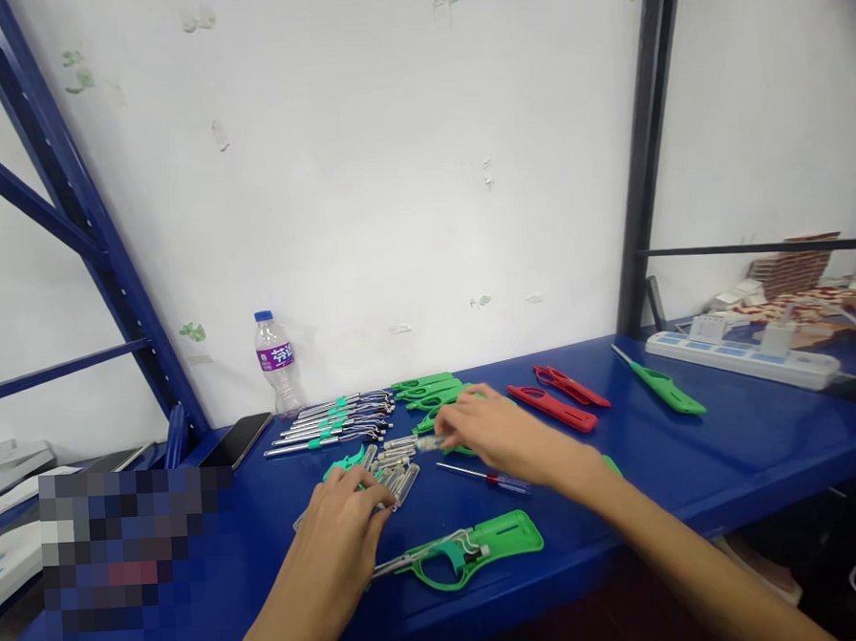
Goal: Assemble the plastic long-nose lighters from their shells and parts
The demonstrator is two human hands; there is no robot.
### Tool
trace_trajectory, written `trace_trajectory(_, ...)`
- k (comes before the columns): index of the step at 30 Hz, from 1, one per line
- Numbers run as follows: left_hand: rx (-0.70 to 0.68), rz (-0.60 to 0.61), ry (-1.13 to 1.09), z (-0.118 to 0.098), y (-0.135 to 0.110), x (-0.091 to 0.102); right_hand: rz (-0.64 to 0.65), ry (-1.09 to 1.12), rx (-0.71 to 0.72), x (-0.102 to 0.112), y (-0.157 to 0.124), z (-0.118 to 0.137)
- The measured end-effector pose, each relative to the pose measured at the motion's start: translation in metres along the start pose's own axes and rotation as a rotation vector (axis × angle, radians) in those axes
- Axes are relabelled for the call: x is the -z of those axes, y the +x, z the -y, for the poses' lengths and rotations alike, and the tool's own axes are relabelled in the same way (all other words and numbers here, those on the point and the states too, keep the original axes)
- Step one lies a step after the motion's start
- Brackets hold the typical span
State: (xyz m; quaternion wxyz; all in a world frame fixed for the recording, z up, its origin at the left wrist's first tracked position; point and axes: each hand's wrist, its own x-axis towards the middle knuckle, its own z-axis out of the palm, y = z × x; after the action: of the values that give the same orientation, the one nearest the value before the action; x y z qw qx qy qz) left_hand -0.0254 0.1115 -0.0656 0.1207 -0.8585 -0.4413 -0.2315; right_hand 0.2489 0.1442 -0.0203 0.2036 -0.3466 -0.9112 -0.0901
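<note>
My left hand [339, 536] rests on the blue bench with its fingers curled over a small pile of clear lighter tubes [397, 475]. My right hand [495, 432] reaches to the left and pinches one small clear tube [429, 443] at its fingertips. Just in front of my left hand lies an opened green lighter body [475, 548] with its metal nozzle pointing left. A small screwdriver [483, 477] lies under my right wrist.
A row of metal-and-green rods [333, 423], green shells [428, 389], red shells [557, 400] and a whole green lighter [665, 389] lie further back. A water bottle [277, 362] and phone [237, 439] stand left, a power strip [742, 359] right.
</note>
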Motion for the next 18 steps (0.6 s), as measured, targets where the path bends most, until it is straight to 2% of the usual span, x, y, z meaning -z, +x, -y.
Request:
trace_trajectory(3,-0.024,0.026,0.002,0.001,-0.001,-0.005,-0.148,0.06,-0.134,0.026,-0.012,-0.005)
trace_trajectory(5,-0.041,0.036,0.008,0.003,-0.003,-0.008,-0.222,0.107,-0.196,0.035,-0.02,-0.006)
trace_trajectory(9,-0.067,0.048,0.023,0.007,-0.006,-0.015,-0.257,0.181,-0.253,0.031,-0.03,-0.009)
trace_trajectory(18,-0.051,0.044,0.117,0.006,-0.002,-0.026,-0.228,0.25,-0.279,0.02,-0.026,-0.019)
